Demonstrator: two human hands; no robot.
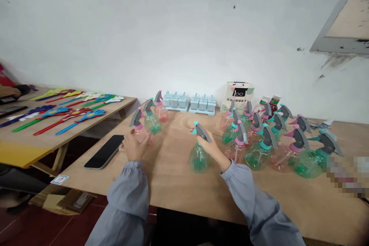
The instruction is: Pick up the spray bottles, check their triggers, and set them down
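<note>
My left hand [135, 145] is closed around the body of a pink spray bottle [138, 127] with a grey trigger head, standing at the left of the table. In the middle, my right hand [210, 144] grips the grey and turquoise head of a green spray bottle [199, 157], which is upright. Behind the left hand stand another green spray bottle [152, 121] and a pink one [160, 111]. To the right of my right hand, several pink and green spray bottles [261, 153] are grouped close together.
A phone [105, 152] lies left of my left hand. Pale blue ice-pop moulds [203, 103] and a printed box [238, 96] stand by the wall, with red-filled bottles [273, 103] further right. Colourful hand-shaped sticks [69, 117] cover a separate table at the left.
</note>
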